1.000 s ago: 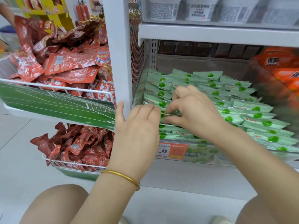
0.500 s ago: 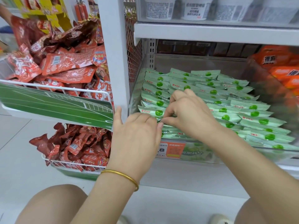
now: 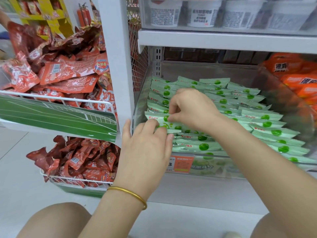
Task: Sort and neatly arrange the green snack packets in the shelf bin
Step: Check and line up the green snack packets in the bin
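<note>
A white shop shelf (image 3: 223,41) carries a clear bin (image 3: 240,170) of green packets (image 3: 267,124) lying in overlapping rows. At the bin's front left, one packet (image 3: 171,125) sits atop the rows. The right hand (image 3: 192,109) pinches its upper edge in a narrow grip, and the left hand (image 3: 145,148) curls its fingers over the near end. Red packets (image 3: 68,78) fill wire baskets to the left.

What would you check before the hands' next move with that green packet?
1. Right hand pinches the front packet: ok.
2. Left hand touches the same packet with its fingers: ok.
3. Green packets behind lie in overlapping rows: ok.
4. Front packet laid flat in the bin: not ok, raised off its row.
5. Spot beneath the hands free: cannot tell, hidden.
</note>
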